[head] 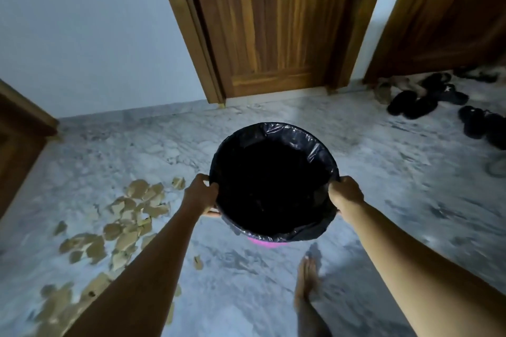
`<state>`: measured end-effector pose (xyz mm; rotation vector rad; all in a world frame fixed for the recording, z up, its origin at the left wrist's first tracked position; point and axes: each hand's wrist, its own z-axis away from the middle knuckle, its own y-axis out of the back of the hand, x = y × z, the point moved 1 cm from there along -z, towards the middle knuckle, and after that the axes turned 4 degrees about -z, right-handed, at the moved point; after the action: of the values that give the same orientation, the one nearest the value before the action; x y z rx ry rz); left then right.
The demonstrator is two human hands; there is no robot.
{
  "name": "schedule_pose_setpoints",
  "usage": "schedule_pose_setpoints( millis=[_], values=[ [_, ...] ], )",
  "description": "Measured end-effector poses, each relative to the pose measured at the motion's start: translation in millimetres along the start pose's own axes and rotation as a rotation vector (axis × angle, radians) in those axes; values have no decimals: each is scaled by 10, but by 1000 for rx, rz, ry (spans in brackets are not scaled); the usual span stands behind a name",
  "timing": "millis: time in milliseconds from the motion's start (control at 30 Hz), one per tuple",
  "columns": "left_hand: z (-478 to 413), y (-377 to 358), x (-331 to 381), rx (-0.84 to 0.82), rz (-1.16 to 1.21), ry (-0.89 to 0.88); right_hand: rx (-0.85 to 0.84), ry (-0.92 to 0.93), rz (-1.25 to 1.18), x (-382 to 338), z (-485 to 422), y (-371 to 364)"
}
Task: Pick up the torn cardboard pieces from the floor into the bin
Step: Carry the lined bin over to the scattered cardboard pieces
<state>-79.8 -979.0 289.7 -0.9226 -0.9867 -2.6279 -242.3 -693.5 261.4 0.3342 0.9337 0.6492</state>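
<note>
A round bin (264, 243) was held near the centre of the view, mouth upward. It was lined with a black plastic bag (301, 134). Only a pink strip of the bin wall was exposed below the folded bag edge, at 6 o'clock. The interior was too dark for any contents to be made out.

The left hand (201, 194) was closed on the rim at 9 o'clock, with fingers and thumb curled round the bag-covered edge. The right hand (345, 194) was closed on the rim at 3 o'clock in the same manner. Contact between the bin base and the floor could not be determined.

The torn cardboard pieces (123, 227) were scattered on the marble floor (383, 172) between 7 and 9 o'clock of the bin, partly covered by the left forearm. One small piece was isolated at 7 o'clock, nearer the bin.

A bare foot (308, 276) was placed on the floor at 5 o'clock. A wooden door (273, 22) was located at 12 o'clock, and dark sandals (416, 104) were grouped at 2 o'clock.
</note>
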Motion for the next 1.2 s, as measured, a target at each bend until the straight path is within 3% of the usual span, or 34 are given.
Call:
schedule_pose_setpoints(
  millis=[200,333,700,833,967,1100,1200],
  values=[
    [-1279,-117,-8,82,27,155,-71,-12,26,-430,-1224,-841],
    [-2210,-399,-18,49,39,242,-93,-77,20,-523,-2126,-1349],
    [-4629,-1616,-603,-24,65,320,-43,-225,48,74,-4244,-2708],
    [-4929,-1921,-844,-88,34,318,-116,-306,13,307,-4454,-3026],
    [-5014,-2021,-1000,-112,4,315,-111,-269,91,323,-4379,-3130],
    [-4740,-1916,-768,-101,-131,245,-69,-128,315,120,-4112,-3079],
    [-4425,-1658,-554,-76,-153,218,-149,22,417,-230,-3741,-2986]
  ],
)
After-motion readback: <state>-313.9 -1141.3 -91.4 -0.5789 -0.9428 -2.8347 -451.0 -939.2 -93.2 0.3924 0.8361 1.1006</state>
